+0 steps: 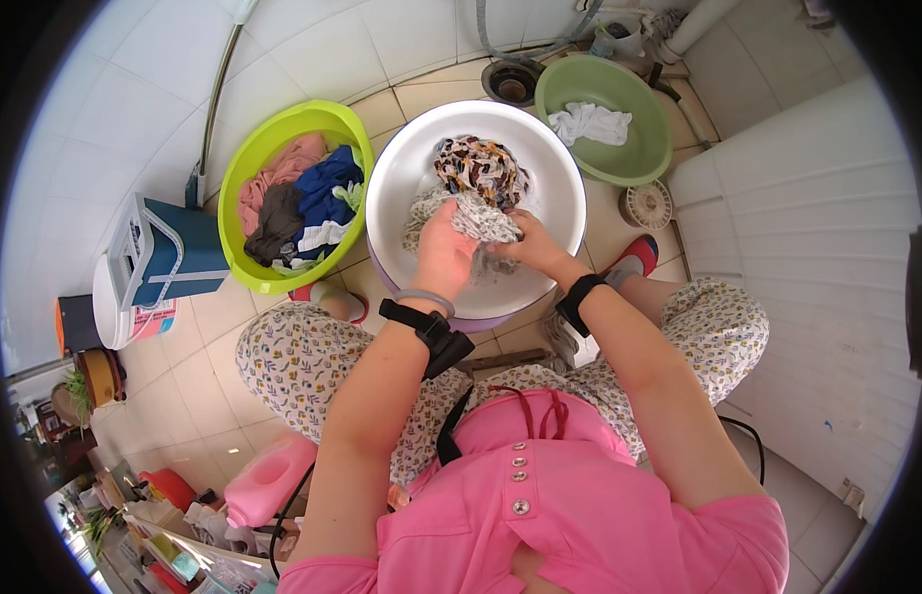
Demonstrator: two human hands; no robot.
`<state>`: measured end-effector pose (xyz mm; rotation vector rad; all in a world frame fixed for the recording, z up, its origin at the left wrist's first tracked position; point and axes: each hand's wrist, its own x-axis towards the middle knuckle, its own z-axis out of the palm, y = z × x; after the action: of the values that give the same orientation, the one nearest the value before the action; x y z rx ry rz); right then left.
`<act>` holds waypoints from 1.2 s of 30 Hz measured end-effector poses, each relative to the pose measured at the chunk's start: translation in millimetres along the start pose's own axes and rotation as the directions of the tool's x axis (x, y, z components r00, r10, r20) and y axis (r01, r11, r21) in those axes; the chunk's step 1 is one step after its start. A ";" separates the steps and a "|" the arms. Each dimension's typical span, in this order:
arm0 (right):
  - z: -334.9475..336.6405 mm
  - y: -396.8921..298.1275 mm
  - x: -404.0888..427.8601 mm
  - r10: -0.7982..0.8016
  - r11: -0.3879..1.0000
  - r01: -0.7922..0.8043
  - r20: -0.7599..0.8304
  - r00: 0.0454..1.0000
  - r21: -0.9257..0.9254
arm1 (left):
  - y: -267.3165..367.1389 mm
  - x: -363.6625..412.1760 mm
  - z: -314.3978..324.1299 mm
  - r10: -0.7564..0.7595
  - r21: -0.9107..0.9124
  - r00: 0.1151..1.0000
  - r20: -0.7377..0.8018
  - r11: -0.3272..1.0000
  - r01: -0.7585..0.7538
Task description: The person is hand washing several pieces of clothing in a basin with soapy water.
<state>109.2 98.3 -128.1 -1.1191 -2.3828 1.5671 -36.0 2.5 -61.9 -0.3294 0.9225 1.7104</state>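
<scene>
A large white basin (pixel 561 167) stands before me with some water in it. Both my hands are over it on a wet white cloth with a small dark print (pixel 479 217). My left hand (pixel 446 241) lies palm up against the cloth's left part, thumb over it. My right hand (pixel 531 241) pinches the cloth's right end, its fingers partly hidden by the fabric. More of the same fabric rests in the basin at the left. Just beyond, a bunched cloth with a multicoloured pattern (pixel 479 167) lies in the basin.
Left, a lime-green tub (pixel 234 185) holds pink, blue, dark and white clothes (pixel 320 185). A green basin (pixel 647 148) with a white cloth (pixel 593 123) stands at the back right, near a floor drain (pixel 511 82). A blue and white box (pixel 186 245) stands far left; a pink bottle (pixel 271 475) lies lower left.
</scene>
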 end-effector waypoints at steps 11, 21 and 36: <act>-5.5 -92.2 -21.5 -0.073 0.757 0.060 -0.008 0.997 0.651 | 8.6 -10.6 -0.1 -0.214 -0.067 0.975 0.052 0.974 0.217; 3.1 -120.9 8.4 0.181 0.971 -0.139 -0.220 0.959 0.194 | -26.6 18.5 -9.8 0.076 -0.086 0.990 -0.118 0.993 -0.086; 24.4 -94.1 18.9 0.012 1.000 -0.001 -0.450 0.893 0.025 | -1.8 -26.4 22.2 0.058 0.125 0.972 -0.229 0.992 -0.030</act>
<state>35.1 71.3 -68.1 -1.3144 -2.0445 1.1677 -20.0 0.4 -31.4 -0.4379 1.2072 1.6710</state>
